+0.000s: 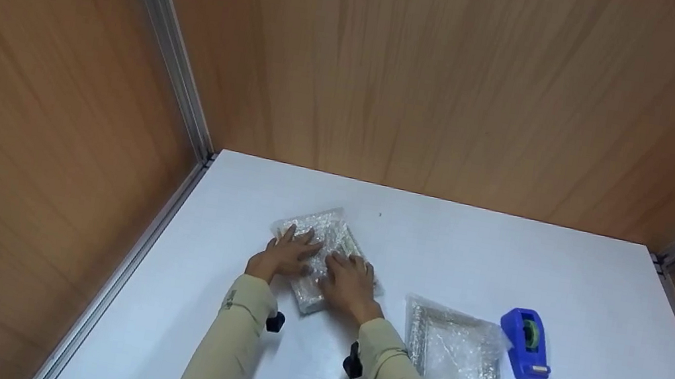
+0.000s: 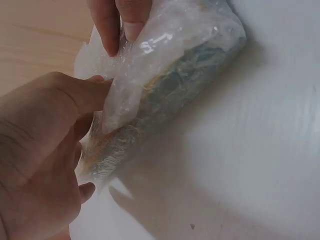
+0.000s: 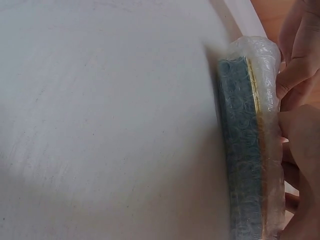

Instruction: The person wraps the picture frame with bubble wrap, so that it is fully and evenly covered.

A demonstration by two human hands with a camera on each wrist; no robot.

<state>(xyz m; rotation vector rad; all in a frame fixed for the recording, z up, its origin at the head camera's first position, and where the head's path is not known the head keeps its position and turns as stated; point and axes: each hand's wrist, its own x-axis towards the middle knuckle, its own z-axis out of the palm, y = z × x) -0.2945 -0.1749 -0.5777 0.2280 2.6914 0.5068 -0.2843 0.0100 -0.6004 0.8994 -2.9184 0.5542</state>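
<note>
A flat package in bubble wrap (image 1: 320,222) lies turned at an angle on the white table. Through the plastic, its side shows teal with a thin gold edge in the right wrist view (image 3: 242,130). My left hand (image 1: 287,254) rests on the package's left part, fingers spread. Its thumb touches a loose fold of wrap (image 2: 125,95) in the left wrist view. On the right part, my right hand (image 1: 350,285) presses down with its fingertips, slightly bent. The undersides of both hands are partly hidden.
To the right lies a second bubble-wrapped piece (image 1: 452,360), framed by a glittery silvery border. A blue tape dispenser (image 1: 527,362) with a green roll touches or nearly touches its corner. Wooden panels (image 1: 427,82) wall the table at the back and sides.
</note>
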